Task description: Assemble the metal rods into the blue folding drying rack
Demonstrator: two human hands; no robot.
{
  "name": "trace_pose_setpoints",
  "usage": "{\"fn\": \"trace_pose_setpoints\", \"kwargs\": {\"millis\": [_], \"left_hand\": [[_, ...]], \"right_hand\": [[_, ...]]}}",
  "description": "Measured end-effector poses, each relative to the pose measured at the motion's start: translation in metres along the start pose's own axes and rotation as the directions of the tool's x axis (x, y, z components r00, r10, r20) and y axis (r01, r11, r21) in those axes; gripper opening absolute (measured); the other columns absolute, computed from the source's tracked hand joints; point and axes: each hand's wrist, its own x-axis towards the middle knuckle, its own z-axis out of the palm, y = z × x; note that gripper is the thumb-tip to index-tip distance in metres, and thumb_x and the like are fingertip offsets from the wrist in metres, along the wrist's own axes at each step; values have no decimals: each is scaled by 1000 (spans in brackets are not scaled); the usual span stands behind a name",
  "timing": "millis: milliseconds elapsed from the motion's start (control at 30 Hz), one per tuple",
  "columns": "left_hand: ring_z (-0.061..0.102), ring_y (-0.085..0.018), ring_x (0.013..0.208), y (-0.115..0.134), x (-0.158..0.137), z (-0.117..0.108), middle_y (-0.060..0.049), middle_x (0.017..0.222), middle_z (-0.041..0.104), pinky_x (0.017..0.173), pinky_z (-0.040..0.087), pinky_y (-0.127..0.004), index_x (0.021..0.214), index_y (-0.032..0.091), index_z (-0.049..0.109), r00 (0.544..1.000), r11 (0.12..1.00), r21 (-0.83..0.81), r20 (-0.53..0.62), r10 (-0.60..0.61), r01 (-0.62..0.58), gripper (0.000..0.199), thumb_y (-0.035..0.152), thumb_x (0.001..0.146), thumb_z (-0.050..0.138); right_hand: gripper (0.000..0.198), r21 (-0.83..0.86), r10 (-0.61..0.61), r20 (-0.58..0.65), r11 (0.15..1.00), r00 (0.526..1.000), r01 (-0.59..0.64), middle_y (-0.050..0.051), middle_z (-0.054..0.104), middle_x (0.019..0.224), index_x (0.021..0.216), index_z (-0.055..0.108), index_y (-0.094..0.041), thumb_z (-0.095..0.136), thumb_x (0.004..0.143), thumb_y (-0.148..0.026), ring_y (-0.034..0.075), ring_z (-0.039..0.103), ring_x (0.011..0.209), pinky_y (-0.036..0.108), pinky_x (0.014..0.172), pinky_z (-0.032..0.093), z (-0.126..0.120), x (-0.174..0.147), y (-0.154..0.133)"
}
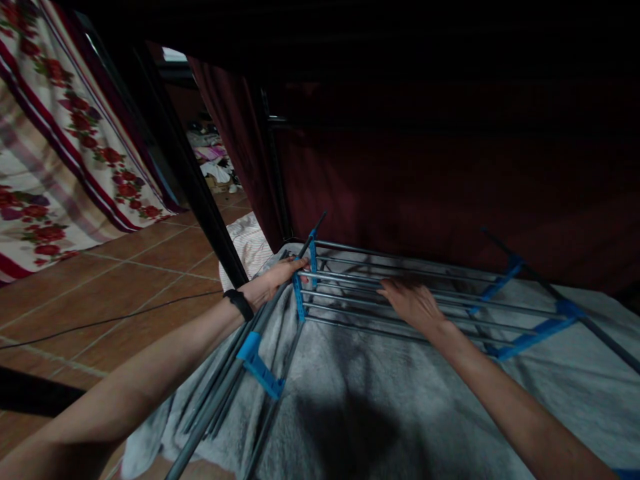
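Grey rods, blue brackets: In the head view, we see a rack (350, 281) of slim tubes stretched across a grey blanket (450, 393), before a dark red curtain (450, 187).
Left hand: The left hand (286, 270), a black wristband (239, 305) behind it, has its fingers closed around the rack's near-left end, beside an upright blue bracket (299, 297).
Right hand: The right hand (413, 301) lies palm-down over the middle rods, fingers slightly bent; we cannot tell whether they grip a rod or merely rest.
Step at the rack: We judge this to be handling and steadying the rung section, one end held, the middle guided.
Next move: It would call, we think, for a firm left hold and an even right hand, so the section does not twist against the long poles (210, 410).
Out of sight: The right thumb is hidden, the long poles run off the bottom edge, and the far-right bar leaves the frame. Shadow blurs where rods meet blanket; the ceiling of the scene is near black, and clutter (215, 167) beyond the dark post (185, 167) defies naming.
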Motion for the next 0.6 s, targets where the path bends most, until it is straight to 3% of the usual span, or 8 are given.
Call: {"fn": "trace_pose_setpoints", "kwargs": {"millis": [433, 600], "left_hand": [[65, -15, 50, 0, -4, 4, -3, 65, 68, 47, 54, -24, 84, 17, 68, 1000, 999, -29, -17, 16, -17, 28, 42, 95, 74], [65, -14, 49, 1, -6, 6, -1, 66, 67, 46, 52, -22, 85, 16, 68, 999, 999, -34, -19, 32, -33, 25, 39, 96, 73]], "right_hand": [[27, 34, -23, 208, 999, 978, 16, 11, 80, 99, 111, 69, -19, 47, 112, -35, 23, 75, 89, 31, 68, 37, -17, 8, 5], [33, 107, -18, 340, 994, 940, -20, 11, 81, 98, 110, 69, -20, 42, 112, -39, 25, 76, 90, 31, 71, 41, -21, 16, 12]]}}
